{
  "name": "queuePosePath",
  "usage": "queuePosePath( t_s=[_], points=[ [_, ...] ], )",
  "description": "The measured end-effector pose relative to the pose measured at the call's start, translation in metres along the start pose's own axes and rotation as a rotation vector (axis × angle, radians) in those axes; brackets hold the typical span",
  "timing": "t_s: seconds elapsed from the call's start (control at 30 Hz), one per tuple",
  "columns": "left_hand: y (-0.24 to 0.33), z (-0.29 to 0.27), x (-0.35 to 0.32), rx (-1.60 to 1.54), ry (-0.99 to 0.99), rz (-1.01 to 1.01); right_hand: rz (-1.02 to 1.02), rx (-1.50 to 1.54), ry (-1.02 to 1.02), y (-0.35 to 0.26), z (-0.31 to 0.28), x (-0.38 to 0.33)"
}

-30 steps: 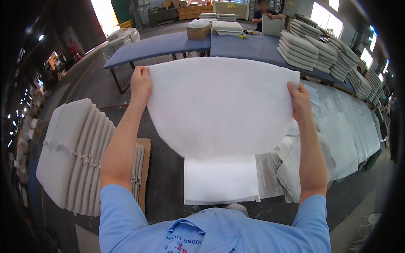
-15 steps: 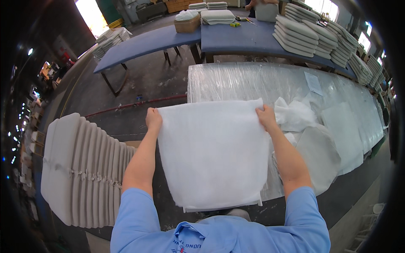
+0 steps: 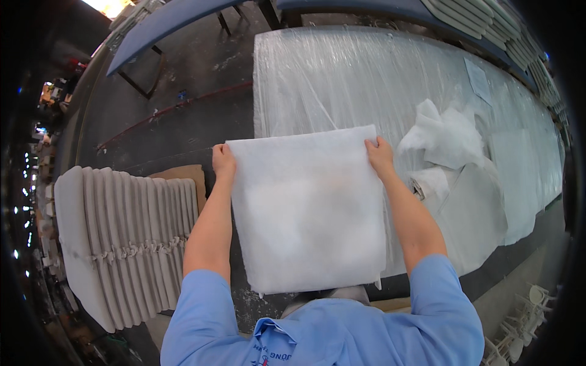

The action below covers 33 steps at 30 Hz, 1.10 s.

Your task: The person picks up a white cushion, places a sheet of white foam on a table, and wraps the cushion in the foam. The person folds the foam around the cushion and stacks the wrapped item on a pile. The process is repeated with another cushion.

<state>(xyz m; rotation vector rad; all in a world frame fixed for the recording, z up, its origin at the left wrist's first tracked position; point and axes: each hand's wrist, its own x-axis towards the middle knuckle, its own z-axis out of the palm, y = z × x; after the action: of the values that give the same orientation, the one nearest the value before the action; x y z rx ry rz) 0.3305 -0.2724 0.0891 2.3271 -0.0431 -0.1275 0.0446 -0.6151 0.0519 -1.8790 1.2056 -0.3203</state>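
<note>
In front of my body hangs a white sheet of fluffy wadding (image 3: 308, 213), held up by its two far corners. My left hand (image 3: 224, 161) is closed on the far left corner, thumb uppermost. The far right corner is pinched in my right hand (image 3: 381, 156). The sheet narrows slightly toward me, and more layers show along its right and lower edges. To the right lie a crumpled piece of white wadding (image 3: 444, 137) and a pale grey rounded piece of fabric (image 3: 470, 213).
A large plastic-wrapped stack (image 3: 329, 79) spreads beyond my hands. A row of grey cushions (image 3: 131, 244) stands on edge at left, beside brown cardboard (image 3: 196, 182). A blue-topped table (image 3: 165, 27) is at far left; stacked cushions (image 3: 464, 15) sit at far right.
The view has tipped downward, so the far tables have slid up and partly out of it. Both hands still grip the same corners, and the sheet has shifted slightly.
</note>
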Motion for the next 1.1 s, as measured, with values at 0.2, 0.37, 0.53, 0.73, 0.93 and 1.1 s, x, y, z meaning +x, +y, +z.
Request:
queuePosePath(
  t_s=[0.2,0.37,0.53,0.73,0.93,1.1],
  points=[
    [-0.062,-0.029,-0.047,-0.215,-0.098,-0.200,0.197,0.387,-0.122,0.015,-0.020,-0.031],
    [-0.113,-0.081,-0.157,-0.266,-0.447,-0.592,0.458,0.175,-0.378,0.073,-0.064,-0.124],
    [-0.151,-0.115,-0.247,-0.250,-0.626,-0.675,0.474,0.279,-0.425,0.112,-0.084,-0.231],
    [-0.158,-0.125,-0.264,-0.412,-0.657,-0.522,0.278,0.317,-0.218,0.117,-0.084,-0.275],
    [-0.165,-0.127,-0.276,-0.562,-0.579,-0.580,0.369,0.293,-0.169,0.121,-0.083,-0.293],
    [-0.175,-0.137,-0.293,-0.519,-0.700,-0.672,0.363,0.376,-0.219,0.145,-0.076,-0.314]
  ],
)
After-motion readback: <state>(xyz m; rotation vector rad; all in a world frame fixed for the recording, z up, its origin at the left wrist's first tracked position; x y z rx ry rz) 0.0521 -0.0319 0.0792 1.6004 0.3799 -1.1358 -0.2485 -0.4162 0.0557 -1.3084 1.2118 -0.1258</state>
